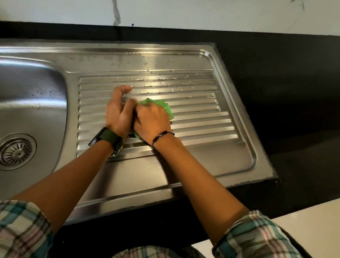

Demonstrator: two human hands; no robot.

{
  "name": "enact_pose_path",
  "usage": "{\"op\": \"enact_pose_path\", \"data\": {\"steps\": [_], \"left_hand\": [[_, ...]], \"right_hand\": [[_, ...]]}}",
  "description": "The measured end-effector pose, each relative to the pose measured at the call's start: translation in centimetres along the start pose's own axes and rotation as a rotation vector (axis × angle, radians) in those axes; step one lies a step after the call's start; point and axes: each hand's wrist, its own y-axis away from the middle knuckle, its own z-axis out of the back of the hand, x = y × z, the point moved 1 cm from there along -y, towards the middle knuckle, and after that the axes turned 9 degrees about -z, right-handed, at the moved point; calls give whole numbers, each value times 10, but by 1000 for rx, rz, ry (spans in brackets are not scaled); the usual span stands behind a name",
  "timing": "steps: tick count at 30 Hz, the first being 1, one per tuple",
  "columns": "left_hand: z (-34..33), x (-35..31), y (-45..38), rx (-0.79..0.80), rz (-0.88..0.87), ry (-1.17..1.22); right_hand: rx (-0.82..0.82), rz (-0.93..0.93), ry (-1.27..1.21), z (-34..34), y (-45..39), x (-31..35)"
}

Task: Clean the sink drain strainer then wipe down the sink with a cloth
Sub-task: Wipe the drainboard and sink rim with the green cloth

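A green cloth (163, 105) lies on the ribbed steel drainboard (203, 119) of the sink. My right hand (152, 120) presses down on the cloth and grips it, covering most of it. My left hand (119, 111) is right beside it on the left, fingers curled, touching the cloth's left edge and the right hand. The round metal drain strainer (14, 152) sits in its hole at the bottom of the sink basin (21, 96) at the left. Water drops dot the far ribs of the drainboard.
A black countertop (304, 96) surrounds the sink on the right and behind. A white marbled wall (178, 3) rises at the back. A pale floor (313, 217) shows at lower right, beyond the counter's front edge.
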Motion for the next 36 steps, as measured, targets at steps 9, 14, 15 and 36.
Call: {"op": "enact_pose_path", "data": {"steps": [9, 14, 15, 36], "left_hand": [[6, -2, 1, -86, 68, 85], [8, -1, 3, -100, 62, 94], [8, -1, 3, -93, 62, 94], [9, -1, 4, -22, 45, 132]], "right_hand": [[257, -78, 0, -10, 11, -9], [-48, -208, -121, 6, 4, -1], [-89, -312, -288, 16, 1, -9], [38, -476, 78, 28, 13, -147]]}}
